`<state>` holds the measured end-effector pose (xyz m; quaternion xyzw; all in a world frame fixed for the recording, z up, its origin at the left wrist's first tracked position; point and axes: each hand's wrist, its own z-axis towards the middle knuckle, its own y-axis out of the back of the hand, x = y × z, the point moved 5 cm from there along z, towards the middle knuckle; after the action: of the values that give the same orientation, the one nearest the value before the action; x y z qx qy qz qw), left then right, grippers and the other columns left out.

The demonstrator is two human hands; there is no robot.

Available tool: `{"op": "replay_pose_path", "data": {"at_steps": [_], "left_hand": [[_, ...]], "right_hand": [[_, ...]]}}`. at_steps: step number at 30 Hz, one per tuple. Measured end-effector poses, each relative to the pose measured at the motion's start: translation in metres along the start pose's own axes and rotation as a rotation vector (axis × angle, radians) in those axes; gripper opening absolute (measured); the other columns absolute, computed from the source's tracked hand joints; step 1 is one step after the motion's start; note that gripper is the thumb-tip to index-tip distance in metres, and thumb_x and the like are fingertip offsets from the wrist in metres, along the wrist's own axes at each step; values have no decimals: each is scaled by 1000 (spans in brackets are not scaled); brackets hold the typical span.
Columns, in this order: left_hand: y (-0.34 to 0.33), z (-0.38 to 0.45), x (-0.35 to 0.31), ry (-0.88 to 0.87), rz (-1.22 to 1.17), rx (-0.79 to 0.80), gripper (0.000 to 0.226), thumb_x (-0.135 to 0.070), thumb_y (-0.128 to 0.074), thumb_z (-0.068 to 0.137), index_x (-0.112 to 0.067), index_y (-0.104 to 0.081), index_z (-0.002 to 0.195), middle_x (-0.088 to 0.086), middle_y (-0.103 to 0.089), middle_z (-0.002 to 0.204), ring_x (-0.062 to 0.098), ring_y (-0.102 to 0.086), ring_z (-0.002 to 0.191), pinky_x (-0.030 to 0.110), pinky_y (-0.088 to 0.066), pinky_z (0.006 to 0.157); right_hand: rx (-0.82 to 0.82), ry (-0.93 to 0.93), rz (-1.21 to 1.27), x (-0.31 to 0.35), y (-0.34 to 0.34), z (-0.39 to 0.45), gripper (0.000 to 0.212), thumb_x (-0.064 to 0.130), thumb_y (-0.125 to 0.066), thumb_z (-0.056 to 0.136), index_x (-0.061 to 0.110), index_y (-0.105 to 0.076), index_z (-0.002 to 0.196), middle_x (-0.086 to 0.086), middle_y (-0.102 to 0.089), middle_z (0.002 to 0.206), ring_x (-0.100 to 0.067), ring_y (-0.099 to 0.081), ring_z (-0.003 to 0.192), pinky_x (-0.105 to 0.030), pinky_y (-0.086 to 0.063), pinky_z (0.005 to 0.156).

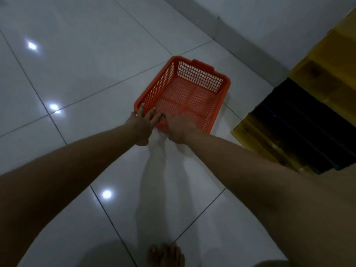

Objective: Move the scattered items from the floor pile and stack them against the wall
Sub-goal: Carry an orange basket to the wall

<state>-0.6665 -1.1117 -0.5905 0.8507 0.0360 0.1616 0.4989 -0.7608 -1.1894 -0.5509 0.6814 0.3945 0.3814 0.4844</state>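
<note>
An empty orange perforated plastic basket (pixel 185 93) sits on the white tiled floor, a little out from the wall. Both my arms reach forward to its near rim. My left hand (pixel 141 125) lies with straight fingers against the near left corner of the rim. My right hand (pixel 178 128) has its fingers curled over the near edge of the basket. The near wall of the basket is partly hidden behind my hands.
A stack of yellow and black plastic crates (pixel 308 112) stands against the wall (pixel 260 26) at the right. A grey skirting strip (pixel 231 35) runs along the wall's base. My bare foot (pixel 166 255) shows at the bottom. Glossy floor tiles (pixel 77 64) spread to the left.
</note>
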Motion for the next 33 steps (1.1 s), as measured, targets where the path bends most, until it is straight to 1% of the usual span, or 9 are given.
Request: {"op": "replay_pose_path", "data": {"at_steps": [3, 6, 9, 12, 18, 21, 25, 29, 33], "left_hand": [[-3, 15, 5, -49, 33, 23, 113, -59, -56, 81, -16, 24, 148, 17, 11, 159, 49, 11, 142, 61, -19, 113], [-12, 25, 9, -99, 30, -14, 120, -65, -56, 75, -15, 28, 145, 19, 9, 159, 47, 9, 143, 63, -14, 113], [-8, 40, 9, -51, 4, -2, 116, -56, -59, 79, -15, 26, 146, 20, 11, 158, 51, 13, 141, 66, -13, 113], [21, 57, -6, -98, -37, -57, 106, -46, -59, 84, -14, 19, 149, 19, 6, 158, 53, 13, 140, 65, -15, 113], [49, 110, -26, -237, -197, -80, 99, -47, -58, 76, -27, 7, 148, 18, -2, 158, 47, 7, 144, 67, -11, 112], [63, 114, -34, -291, -199, -121, 97, -40, -60, 79, -24, 5, 150, 21, 2, 158, 47, 9, 143, 64, -12, 114], [75, 109, -49, -253, -265, -200, 104, -29, -64, 87, -22, 18, 151, 16, 26, 156, 46, 18, 142, 58, -12, 117], [70, 108, -65, -237, -386, -280, 115, -31, -67, 84, -19, 29, 146, 12, 34, 153, 47, 15, 142, 58, -18, 115], [48, 109, -73, -237, -391, -127, 117, -31, -69, 84, -24, 30, 145, 7, 34, 154, 44, 0, 144, 58, -28, 111]], "right_hand": [[-12, -40, -39, -8, -10, 1, 65, 22, -52, 96, 13, -20, 151, -17, -49, 140, -35, -52, 122, -44, -38, 104], [-35, -34, -74, -9, -11, 5, 63, 22, -51, 96, 13, -20, 150, -17, -52, 136, -34, -56, 116, -42, -42, 100], [-43, -54, -134, -13, -14, 5, 67, 21, -48, 96, 11, -13, 152, -18, -53, 134, -33, -59, 110, -41, -45, 93], [-41, -117, -176, -31, -8, 1, 72, 20, -43, 98, 12, 1, 154, -19, -37, 145, -33, -56, 111, -41, -46, 89], [-81, -355, -297, -72, -24, -26, 67, 21, -59, 85, 23, -25, 143, -15, -31, 143, -34, -50, 108, -43, -46, 81], [-67, -446, -282, -86, -27, -33, 61, 19, -59, 85, 22, -28, 138, -14, -32, 140, -36, -51, 106, -43, -46, 78], [-45, -552, -208, -99, -25, -29, 62, 19, -57, 88, 22, -25, 140, -13, -29, 143, -41, -50, 112, -50, -46, 86], [14, -702, -166, -115, -21, -16, 75, 20, -58, 87, 25, -15, 147, -14, -14, 153, -49, -41, 123, -61, -37, 99], [88, -759, -79, -133, -15, 0, 83, 24, -60, 88, 26, -4, 150, -14, 1, 158, -52, -28, 133, -66, -29, 105]]}}
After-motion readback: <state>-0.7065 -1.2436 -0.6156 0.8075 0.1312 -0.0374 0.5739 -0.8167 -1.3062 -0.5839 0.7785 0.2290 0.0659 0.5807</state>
